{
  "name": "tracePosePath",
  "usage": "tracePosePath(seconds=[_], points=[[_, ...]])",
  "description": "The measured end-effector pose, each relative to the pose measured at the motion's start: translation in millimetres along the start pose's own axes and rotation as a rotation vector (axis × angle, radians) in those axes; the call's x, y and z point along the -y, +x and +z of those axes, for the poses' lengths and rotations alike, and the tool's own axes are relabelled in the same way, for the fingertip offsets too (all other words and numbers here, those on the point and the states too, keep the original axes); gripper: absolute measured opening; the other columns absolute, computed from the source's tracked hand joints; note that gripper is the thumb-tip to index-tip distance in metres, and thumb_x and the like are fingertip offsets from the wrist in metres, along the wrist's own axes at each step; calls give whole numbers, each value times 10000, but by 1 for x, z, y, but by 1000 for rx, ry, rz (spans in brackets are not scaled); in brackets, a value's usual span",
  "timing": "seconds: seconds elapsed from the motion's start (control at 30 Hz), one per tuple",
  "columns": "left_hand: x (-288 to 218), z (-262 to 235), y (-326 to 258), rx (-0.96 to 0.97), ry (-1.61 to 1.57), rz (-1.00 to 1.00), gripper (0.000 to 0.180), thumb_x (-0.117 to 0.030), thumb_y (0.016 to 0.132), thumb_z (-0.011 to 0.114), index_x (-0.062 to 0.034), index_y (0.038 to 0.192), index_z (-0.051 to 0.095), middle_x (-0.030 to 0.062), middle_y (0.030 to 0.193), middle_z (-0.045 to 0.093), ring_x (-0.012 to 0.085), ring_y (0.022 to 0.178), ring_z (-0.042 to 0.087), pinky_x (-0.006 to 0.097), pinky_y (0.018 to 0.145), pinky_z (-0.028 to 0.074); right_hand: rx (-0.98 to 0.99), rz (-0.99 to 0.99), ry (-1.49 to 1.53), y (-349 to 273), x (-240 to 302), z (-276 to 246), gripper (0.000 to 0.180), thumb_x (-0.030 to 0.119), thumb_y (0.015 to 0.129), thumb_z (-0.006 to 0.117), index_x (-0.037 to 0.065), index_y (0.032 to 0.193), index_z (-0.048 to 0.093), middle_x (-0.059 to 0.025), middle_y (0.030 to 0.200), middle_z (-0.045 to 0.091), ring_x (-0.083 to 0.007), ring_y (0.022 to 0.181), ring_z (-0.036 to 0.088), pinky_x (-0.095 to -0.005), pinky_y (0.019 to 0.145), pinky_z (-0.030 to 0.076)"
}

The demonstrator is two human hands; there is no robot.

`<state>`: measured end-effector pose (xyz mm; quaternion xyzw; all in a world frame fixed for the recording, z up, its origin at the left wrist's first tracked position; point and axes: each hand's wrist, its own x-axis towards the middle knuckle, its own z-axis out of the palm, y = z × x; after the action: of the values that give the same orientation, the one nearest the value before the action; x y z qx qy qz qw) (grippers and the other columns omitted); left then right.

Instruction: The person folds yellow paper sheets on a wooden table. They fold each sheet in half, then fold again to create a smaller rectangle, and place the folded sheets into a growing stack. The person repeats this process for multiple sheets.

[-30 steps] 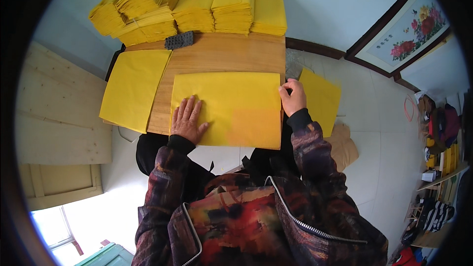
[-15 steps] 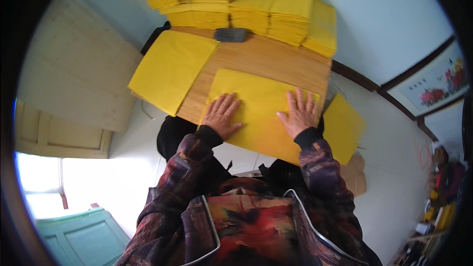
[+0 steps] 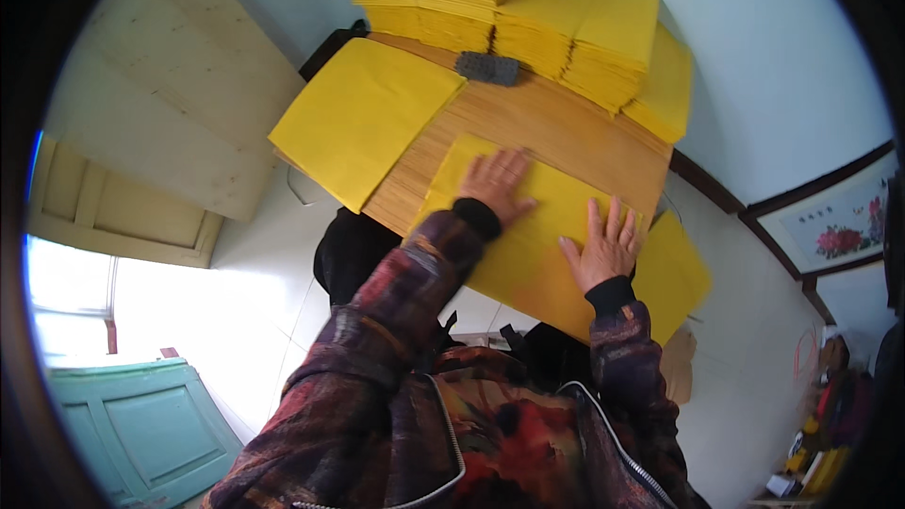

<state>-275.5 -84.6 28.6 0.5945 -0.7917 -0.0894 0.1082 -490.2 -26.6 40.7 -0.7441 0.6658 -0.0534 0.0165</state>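
Note:
A large yellow paper sheet lies flat on the near part of the wooden table, its front edge reaching past the tabletop toward my lap. My left hand rests on its upper left part, palm down with fingers spread. Toward the sheet's right end, my right hand lies flat with its fingers apart. Neither hand grips anything. To the left is a flat yellow paper piece or thin pile, its corner overhanging the table's edge. A dark grey block sits behind the sheet.
Tall stacks of folded yellow paper line the far side of the wooden table. More yellow paper hangs or lies beyond the right edge. A pale board leans at left; a framed flower picture is at right.
My left hand has slid across the sheet, inward and away from me. My right hand stays flat near the sheet's right end. The whole view has shifted and turned slightly.

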Motion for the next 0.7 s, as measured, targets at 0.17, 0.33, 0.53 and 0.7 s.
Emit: tracePosePath(seconds=[0.17,0.33,0.53,0.7], points=[[50,-16,-1,-36,92,-125,696,-482,867,503,-144,1437,289,36,1506,266,238,1393,220,424,1124,150,29,49,70,-1,-18,4,905,563,770,610,46,1423,257,-224,1491,161,-456,1363,105,-542,1103,100],[51,-17,-1,-22,116,-130,701,-504,873,476,-141,1441,281,28,1515,242,242,1400,196,422,1126,143,82,146,157,-5,-35,-8,941,558,777,605,-8,1422,219,-204,1509,122,-407,1390,79,-512,1117,97],[51,-17,-2,-52,133,-108,699,-540,875,453,-148,1433,300,26,1513,247,240,1399,194,422,1126,140,118,128,75,22,3,-25,890,562,814,558,19,1434,222,-160,1525,127,-372,1404,69,-505,1125,86],[53,-16,-2,-40,155,-103,690,-524,890,445,-142,1439,279,36,1513,245,252,1394,209,427,1123,157,160,-40,181,32,43,2,863,548,831,547,40,1446,217,-143,1531,132,-329,1416,68,-484,1134,58]])
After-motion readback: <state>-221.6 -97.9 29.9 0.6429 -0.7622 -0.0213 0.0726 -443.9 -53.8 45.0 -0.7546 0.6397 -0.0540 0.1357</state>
